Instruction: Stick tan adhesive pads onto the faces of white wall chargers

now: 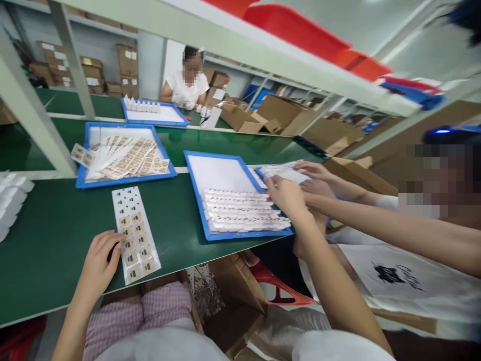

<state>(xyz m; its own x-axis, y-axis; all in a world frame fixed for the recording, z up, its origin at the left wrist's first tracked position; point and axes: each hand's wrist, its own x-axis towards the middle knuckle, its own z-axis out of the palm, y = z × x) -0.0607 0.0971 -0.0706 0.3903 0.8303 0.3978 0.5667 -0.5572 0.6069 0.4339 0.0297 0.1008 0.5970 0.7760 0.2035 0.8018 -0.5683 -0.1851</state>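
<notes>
A long white sheet of tan stickers point(141, 241) lies on the green table, its far part bare of tan pieces. At its left edge is my left hand point(98, 258), thumb and forefinger drawn together on the sheet. My right hand point(287, 195) reaches across to the right end of a blue-rimmed tray point(197, 195). Its fingers are curled closed above the rows of small white boxes point(240, 210); whatever they hold is hidden. These boxes fill the near part of the tray.
Another blue tray point(84, 168) holds a pile of sticker sheets. White pieces point(13, 200) stand at the far left. A co-worker's hands point(315, 175) work close beside my right hand, over another tray. Another person sits across the table. A shelf bar point(188, 50) runs overhead.
</notes>
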